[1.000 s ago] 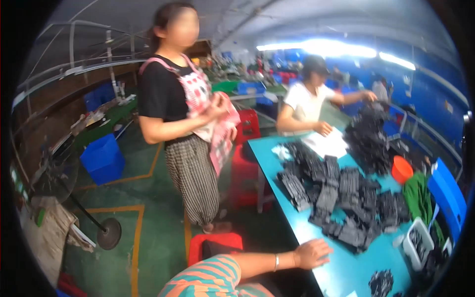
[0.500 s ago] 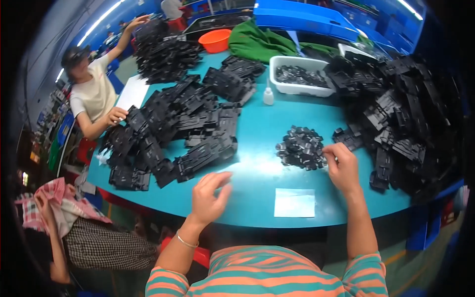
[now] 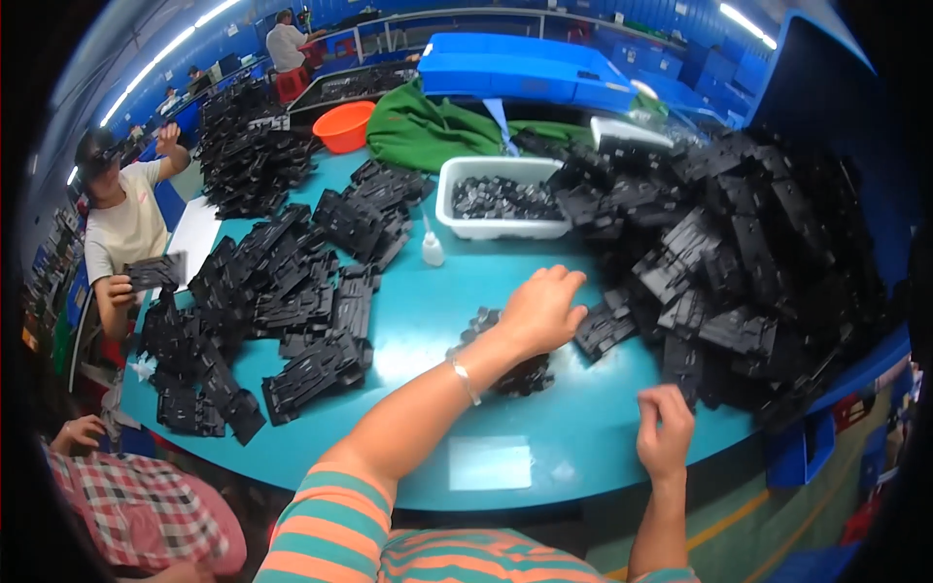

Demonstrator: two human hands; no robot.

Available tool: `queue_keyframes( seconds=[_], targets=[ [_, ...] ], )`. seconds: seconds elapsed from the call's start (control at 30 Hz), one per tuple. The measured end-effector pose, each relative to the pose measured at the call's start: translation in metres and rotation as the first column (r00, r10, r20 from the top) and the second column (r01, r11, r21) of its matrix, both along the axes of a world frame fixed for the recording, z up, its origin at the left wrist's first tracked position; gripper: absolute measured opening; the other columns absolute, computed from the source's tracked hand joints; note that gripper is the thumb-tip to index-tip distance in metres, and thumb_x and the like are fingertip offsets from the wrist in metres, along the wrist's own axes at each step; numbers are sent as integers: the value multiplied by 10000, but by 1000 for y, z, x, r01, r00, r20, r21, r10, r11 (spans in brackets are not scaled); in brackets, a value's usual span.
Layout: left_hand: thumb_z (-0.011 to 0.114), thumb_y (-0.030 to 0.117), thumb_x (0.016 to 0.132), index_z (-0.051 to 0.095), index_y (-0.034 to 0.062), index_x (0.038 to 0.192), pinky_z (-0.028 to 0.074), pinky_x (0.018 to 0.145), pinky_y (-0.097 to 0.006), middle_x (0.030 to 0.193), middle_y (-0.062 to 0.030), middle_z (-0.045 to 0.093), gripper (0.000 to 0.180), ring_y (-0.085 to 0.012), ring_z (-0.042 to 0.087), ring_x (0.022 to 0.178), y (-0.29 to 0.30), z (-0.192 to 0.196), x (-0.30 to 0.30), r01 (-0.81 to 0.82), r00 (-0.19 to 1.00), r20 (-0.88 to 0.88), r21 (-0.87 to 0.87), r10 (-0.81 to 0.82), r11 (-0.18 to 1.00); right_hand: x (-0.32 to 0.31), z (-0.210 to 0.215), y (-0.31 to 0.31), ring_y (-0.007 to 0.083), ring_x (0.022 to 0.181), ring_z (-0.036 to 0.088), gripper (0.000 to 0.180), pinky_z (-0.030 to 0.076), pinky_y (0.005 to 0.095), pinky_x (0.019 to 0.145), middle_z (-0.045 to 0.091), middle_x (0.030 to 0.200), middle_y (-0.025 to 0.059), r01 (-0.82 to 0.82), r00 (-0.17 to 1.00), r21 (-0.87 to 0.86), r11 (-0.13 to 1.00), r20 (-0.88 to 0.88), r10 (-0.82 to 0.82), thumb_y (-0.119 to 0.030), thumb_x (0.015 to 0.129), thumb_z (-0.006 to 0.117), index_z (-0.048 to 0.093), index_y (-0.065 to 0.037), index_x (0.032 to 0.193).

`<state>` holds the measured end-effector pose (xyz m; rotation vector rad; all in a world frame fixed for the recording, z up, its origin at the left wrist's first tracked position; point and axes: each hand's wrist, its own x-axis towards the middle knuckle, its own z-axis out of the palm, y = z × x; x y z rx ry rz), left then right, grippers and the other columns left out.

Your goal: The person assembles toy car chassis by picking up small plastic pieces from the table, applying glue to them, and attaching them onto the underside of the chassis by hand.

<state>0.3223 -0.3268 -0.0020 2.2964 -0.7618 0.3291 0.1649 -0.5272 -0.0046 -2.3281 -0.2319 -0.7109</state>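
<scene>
worktop (image 3: 398, 457), beneath the left fingers (image 3: 562, 276): teal. moulded parts (image 3: 739, 335), right of these fingers: black. tray (image 3: 505, 230), just beyond them: white. cloth (image 3: 413, 131), farther beyond: green. bowl (image 3: 343, 129), beyond and left: orange. bin (image 3: 505, 83), farthest beyond: blue. sleeve (image 3: 330, 530), nearer than the fingers: orange and teal stripes.

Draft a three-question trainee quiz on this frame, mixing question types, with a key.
1. Which hand's forearm partly hides the small pile?
2. True or false: the bottle lies on its side.
3. The white bin beside the bottle holds: (a) green cloth, (b) small parts, (c) an orange bowl.

Key:
1. The left hand.
2. False; it stands upright.
3. (b), small parts.
</scene>
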Motion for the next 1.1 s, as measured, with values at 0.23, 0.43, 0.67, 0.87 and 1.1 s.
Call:
queue_keyframes(
  seconds=[0.23,0.43,0.67,0.87,1.1],
  targets=[
    [662,372,789,515,-14,1150,459,856,-430,1075,-219,565,549,-368,568,979,-32,18,125,-562,827,-445,-613,345,556,-25,-10,-24,308,689,603,110,475,334,610,602,769,156,91,994,66,994,48,-94,106,760,576,604,16,816],
    [562,166,750,624,39,1033,449,842,-460,977,-206,606,317,-392,542,952,-26,55,157,-382,861,116,-496,495,780,-25,-35,-29,346,836,619,137,499,408,765,649,888,177,11,999,-36,999,46,-9,25,804,574,652,8,915],
    [583,2,715,649,98,880,490,774,-431,973,-128,535,202,-338,540,941,-80,45,167,-225,948,192,-162,255,961,-32,-30,-35,316,810,604,119,480,385,759,629,869,161,37,997,-123,992,65,-29,17,831,572,655,-32,901],
    [501,-11,737,553,40,834,458,735,-445,887,-145,512,121,-358,513,877,-57,69,170,-204,833,380,-466,403,861,-22,-27,-31,309,825,604,133,468,380,793,631,884,153,-18,1000,-136,991,15,20,23,833,572,648,-26,931],
    [555,16,712,504,32,824,388,729,-426,855,-156,469,124,-366,453,850,16,100,90,174,751,634,-460,185,871,-17,-56,-50,236,701,570,86,474,336,640,607,824,126,60,997,153,986,30,-66,-58,872,543,613,-18,903]
  ],
)
